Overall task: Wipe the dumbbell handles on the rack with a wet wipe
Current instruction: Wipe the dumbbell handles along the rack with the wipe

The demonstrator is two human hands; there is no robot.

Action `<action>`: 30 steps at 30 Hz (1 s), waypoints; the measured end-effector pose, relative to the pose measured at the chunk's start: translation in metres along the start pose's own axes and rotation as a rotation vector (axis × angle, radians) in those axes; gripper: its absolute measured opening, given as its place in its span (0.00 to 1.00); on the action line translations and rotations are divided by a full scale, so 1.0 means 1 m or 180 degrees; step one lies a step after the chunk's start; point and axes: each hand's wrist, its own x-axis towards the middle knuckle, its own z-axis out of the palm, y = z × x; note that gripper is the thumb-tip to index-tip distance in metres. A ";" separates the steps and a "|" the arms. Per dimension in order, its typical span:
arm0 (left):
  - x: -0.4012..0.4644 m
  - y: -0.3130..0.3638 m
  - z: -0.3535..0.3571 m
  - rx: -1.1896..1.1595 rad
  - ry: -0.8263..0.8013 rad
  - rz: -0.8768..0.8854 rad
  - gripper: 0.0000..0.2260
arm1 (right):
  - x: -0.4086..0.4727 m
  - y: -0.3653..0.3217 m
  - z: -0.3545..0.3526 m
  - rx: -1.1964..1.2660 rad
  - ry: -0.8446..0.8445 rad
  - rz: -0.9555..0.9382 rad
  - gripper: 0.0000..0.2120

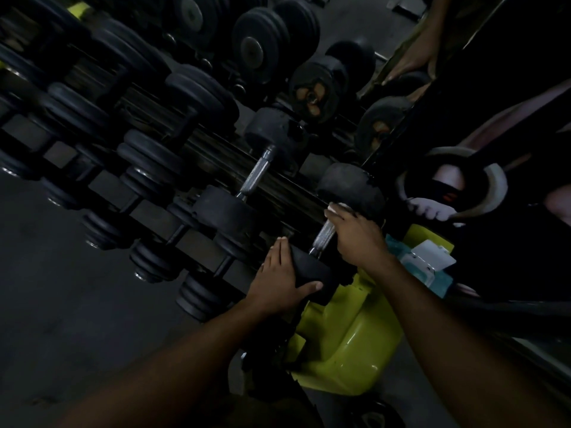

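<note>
A black dumbbell lies on the rack (197, 149) at lower centre, its knurled metal handle (323, 236) partly bare. My left hand (279, 281) grips its near black head (312, 270). My right hand (358, 239) is wrapped round the far part of the handle, with a white wet wipe (335, 207) showing at my fingertips against the far head (352, 188). To the left sits another dumbbell with a bare knurled handle (255, 176).
Rows of black dumbbells fill the tiered rack to the left and top. A yellow-green housing (346, 344) stands below my hands, with a teal and white wipe pack (428, 261) to its right. A mirror at right reflects a hand and a foot.
</note>
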 end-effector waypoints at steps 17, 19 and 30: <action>-0.003 0.007 -0.008 0.0050 -0.0121 -0.0100 0.57 | -0.017 -0.019 0.048 0.3339 0.0904 0.1532 0.05; -0.003 0.008 -0.009 0.0072 -0.0142 -0.0095 0.57 | -0.011 -0.018 0.050 0.3707 0.1014 0.1978 0.03; -0.005 0.013 -0.012 0.0071 -0.0161 -0.0111 0.56 | -0.022 -0.032 0.068 0.4326 0.0367 0.2313 0.17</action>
